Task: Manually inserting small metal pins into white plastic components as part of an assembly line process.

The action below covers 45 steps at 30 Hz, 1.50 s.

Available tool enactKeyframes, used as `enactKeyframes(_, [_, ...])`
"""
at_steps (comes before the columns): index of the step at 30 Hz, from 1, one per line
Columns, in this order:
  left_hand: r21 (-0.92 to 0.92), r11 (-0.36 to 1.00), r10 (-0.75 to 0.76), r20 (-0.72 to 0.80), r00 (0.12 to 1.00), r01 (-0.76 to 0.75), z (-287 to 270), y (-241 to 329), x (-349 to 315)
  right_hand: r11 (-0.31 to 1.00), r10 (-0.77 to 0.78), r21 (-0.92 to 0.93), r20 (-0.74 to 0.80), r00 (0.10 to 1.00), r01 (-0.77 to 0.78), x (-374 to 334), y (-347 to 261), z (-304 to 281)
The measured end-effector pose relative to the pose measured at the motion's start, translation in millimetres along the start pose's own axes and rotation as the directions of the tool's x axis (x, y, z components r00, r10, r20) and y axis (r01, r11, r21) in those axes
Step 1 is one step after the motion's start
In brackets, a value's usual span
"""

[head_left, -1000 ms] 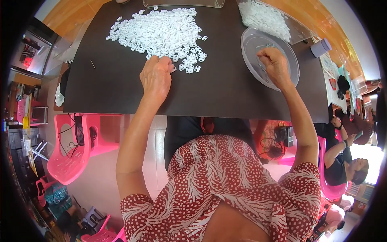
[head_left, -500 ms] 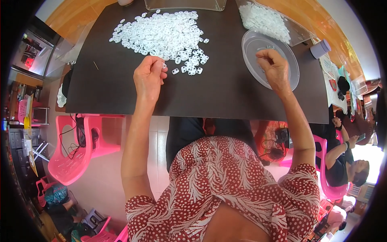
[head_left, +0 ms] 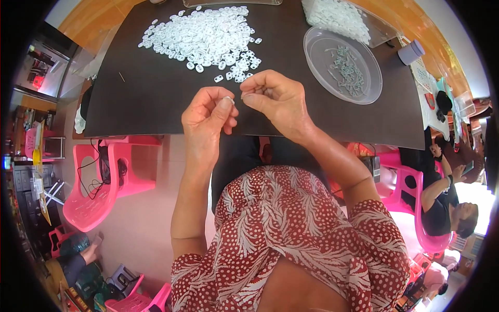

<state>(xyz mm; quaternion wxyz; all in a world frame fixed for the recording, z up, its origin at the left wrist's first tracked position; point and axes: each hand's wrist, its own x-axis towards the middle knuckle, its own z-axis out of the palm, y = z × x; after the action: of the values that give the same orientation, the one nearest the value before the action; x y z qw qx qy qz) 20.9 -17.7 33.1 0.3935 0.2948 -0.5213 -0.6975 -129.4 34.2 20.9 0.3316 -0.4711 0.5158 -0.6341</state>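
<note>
Over the dark table [head_left: 156, 99], at its 6 o'clock edge, I noted left hand [head_left: 208, 112] and right hand [head_left: 275, 96] pinching one tiny white plastic piece [head_left: 229, 99] between fingertips; judged light, stiff, slippery, best gripped by its rim.

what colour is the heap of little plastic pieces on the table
White. The heap of small plastic pieces shows plainly in the head view, on the dark table.

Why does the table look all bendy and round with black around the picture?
In the head view, the fisheye lens curves the dark table edges and leaves black corners; daylight glares at the right rim, the clear round dish shines a little, and the left hand and right hand look sharp.
</note>
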Motion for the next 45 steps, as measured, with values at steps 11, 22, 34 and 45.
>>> enactKeyframes(11, [-0.219, 0.974, 0.048, -0.057, 0.997, -0.06, 1, -12, -13, 0.997, 0.067, 0.033, 0.024, 0.997, -0.068, -11, -4, 7])
enactKeyframes(22, [-0.153, 0.987, 0.029, -0.117, 0.993, -0.047, -7, -26, -16, 0.987, 0.159, -0.037, 0.1, 0.982, -0.156, -11, -2, 12])
enactKeyframes(34, [-0.105, 0.991, 0.063, -0.134, 0.989, -0.077, -6, -25, -19, 0.987, 0.148, -0.081, 0.114, 0.982, -0.14, -9, 5, 17])
enactKeyframes(45, [0.32, 0.928, 0.269, -0.224, 0.936, -0.19, -1, -33, -23, 0.993, 0.073, -0.094, 0.043, 0.996, -0.069, -12, 16, 28])
